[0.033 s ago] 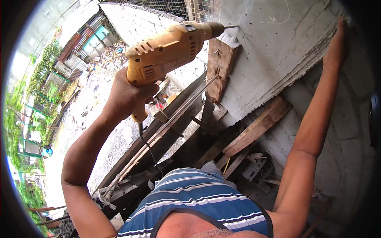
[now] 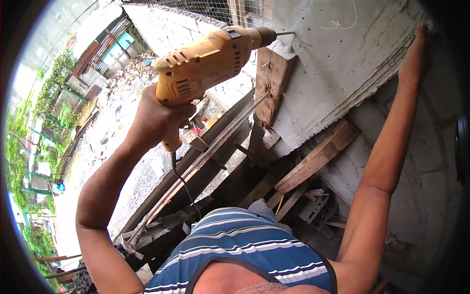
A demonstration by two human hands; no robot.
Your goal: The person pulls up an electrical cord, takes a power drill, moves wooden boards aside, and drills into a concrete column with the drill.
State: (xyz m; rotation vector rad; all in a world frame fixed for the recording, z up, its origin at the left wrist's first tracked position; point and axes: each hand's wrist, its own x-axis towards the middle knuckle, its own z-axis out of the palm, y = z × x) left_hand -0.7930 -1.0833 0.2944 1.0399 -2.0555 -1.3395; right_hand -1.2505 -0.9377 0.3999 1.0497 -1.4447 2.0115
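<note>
My left hand (image 2: 164,117) is wrapped round the handle of a yellow corded power drill (image 2: 200,66). The drill points right, and the tip of its thin bit (image 2: 285,33) meets a grey concrete face (image 2: 338,63). Just below the bit, pale dust (image 2: 282,49) lies heaped on top of a rough wooden block (image 2: 271,83). At the far right my raised right hand (image 2: 416,59) rests against the edge of the concrete, a digit stretched upward; its other fingers are mostly in shadow. The drill's cord (image 2: 183,183) hangs down towards my striped shirt.
A long thin bar (image 2: 205,154) runs diagonally beside dark timbers below the drill. Under the concrete's broken lower edge, a wooden beam (image 2: 318,154) slants. Wire mesh (image 2: 210,11) stands at the top. Rubble-strewn ground (image 2: 117,117) lies far below on the left.
</note>
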